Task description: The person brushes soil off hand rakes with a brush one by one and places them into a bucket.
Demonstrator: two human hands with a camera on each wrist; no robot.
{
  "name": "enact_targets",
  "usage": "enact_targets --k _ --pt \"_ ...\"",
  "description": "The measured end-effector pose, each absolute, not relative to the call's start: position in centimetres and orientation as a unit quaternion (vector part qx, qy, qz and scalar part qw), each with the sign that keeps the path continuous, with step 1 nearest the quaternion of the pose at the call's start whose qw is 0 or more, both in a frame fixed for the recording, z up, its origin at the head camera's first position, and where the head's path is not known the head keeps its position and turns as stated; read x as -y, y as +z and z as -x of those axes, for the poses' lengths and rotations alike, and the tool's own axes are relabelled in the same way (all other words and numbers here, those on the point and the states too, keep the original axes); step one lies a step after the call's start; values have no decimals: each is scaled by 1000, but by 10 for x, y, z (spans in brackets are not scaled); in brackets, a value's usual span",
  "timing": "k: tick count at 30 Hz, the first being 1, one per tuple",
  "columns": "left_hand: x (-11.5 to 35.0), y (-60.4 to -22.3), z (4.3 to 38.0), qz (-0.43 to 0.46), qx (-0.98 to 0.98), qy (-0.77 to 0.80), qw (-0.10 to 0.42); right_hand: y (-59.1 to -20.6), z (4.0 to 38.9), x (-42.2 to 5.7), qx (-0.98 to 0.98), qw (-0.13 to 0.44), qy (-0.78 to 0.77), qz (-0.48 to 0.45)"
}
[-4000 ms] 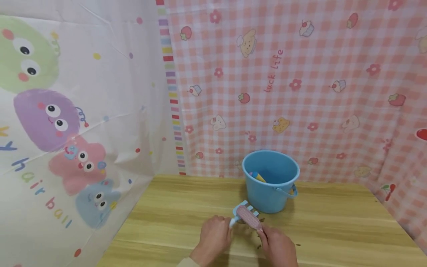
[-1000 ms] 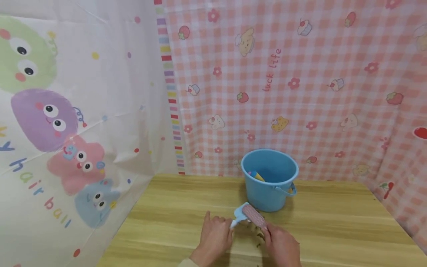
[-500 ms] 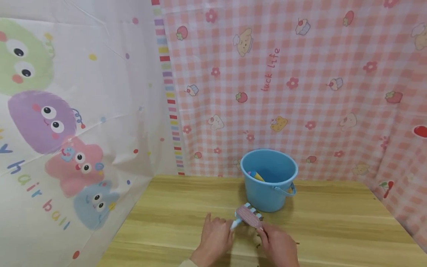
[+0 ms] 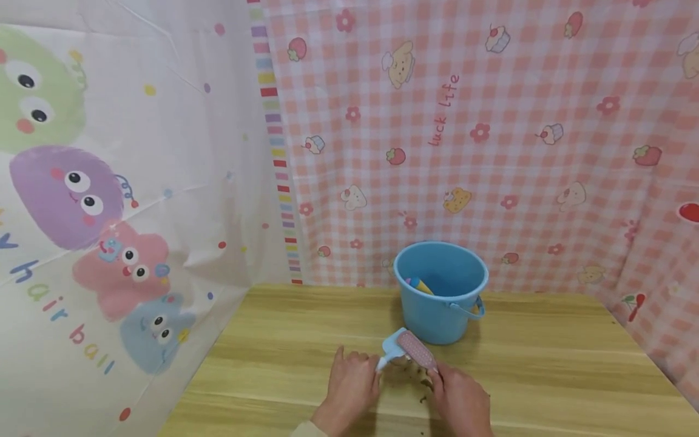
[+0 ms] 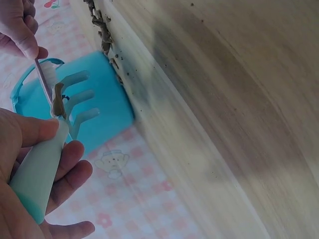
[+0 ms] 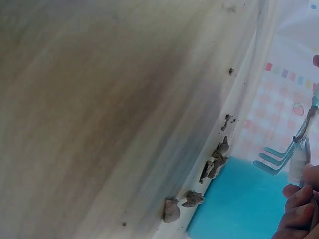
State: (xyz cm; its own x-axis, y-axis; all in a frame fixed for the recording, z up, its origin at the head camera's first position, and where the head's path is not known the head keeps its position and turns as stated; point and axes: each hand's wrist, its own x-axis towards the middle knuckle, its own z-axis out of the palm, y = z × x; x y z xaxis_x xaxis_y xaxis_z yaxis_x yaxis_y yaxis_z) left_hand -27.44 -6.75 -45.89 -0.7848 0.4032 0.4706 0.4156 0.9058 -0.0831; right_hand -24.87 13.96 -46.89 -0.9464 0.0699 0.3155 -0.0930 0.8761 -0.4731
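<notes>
My left hand point(image 4: 352, 385) grips the pale handle of a small light-blue hand rake point(image 4: 391, 345), its thumb pressed along the handle's top in the left wrist view. A brown clump point(image 5: 58, 102) clings where the handle meets the tines. Held by its handle in my right hand point(image 4: 461, 397) is a brush point(image 4: 417, 349) with a dotted pink back. Its white bristles point(image 6: 297, 167) face the rake, right at the neck and tines. Below both tools, brown crumbly lumps point(image 6: 213, 166) lie scattered on the table.
Just beyond the tools stands a blue bucket point(image 4: 434, 321) with its handle hanging down; a blue-and-yellow object point(image 4: 422, 286) shows inside. The wood-grain table point(image 4: 306, 328) ends at a pink checked cloth point(image 4: 349, 176) behind and a white printed sheet point(image 4: 218, 152) on the left.
Over these frames the brush shifts back and forth across the rake. Since half a second ago it has moved right, and the rake has turned to show its flatter face. The bucket stays put.
</notes>
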Motion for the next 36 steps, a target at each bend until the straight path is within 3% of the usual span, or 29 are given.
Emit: enact_targets --k 23,36 --pt "68 -457 273 220 944 -6 246 -469 250 -144 947 193 255 -5" --pt "68 -456 272 223 948 -15 226 -474 250 -151 953 170 250 -9"
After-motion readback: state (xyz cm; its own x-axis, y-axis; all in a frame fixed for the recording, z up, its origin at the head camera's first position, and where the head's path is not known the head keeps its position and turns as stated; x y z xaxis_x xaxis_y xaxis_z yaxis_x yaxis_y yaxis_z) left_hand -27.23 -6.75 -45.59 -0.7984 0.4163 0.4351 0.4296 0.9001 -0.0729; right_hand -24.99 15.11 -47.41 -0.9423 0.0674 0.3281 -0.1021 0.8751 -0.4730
